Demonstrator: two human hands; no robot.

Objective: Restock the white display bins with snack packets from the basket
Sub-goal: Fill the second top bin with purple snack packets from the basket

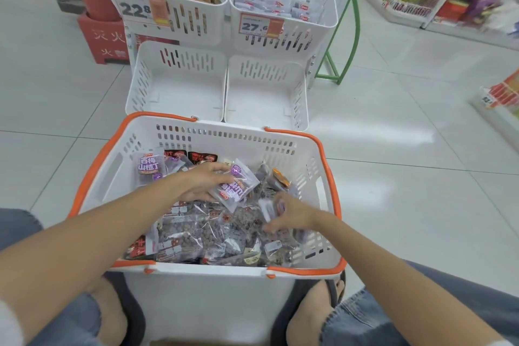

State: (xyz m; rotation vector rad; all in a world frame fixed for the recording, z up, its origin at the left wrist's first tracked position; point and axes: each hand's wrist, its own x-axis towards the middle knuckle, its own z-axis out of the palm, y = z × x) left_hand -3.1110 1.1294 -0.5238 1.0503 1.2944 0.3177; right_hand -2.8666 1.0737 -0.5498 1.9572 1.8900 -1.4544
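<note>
Head view. A white basket point(210, 303) with an orange rim stands on the tiled floor point(407, 149) between the person's knees, heaped with snack packets point(191, 236), mostly clear bags of dark pieces.

Left hand point(202, 181): reaching into the far middle of the basket, fingers curled round a purple-and-white packet point(234, 189), which sits tilted just above the heap.

Right hand point(289, 213): low on the right side of the heap, motion-blurred; fingers bent and pinching a small pale packet point(268, 209). The grip is not sharp enough to detail further.

Just beyond the basket, two lower bins side by side: lower left bin point(177, 93) and lower right bin point(264, 98), both with bare white bottoms.

Behind and above them, the upper left bin point(196, 25) holds tan and orange packets and carries a price tag point(134, 8) reading 22.8. The upper right bin point(323, 17) holds rows of white-and-purple packets, its tag point(254, 26) reading 27.6.

A red stand point(101, 39) is at far left, and a green frame point(345, 36) at right of the bins.
</note>
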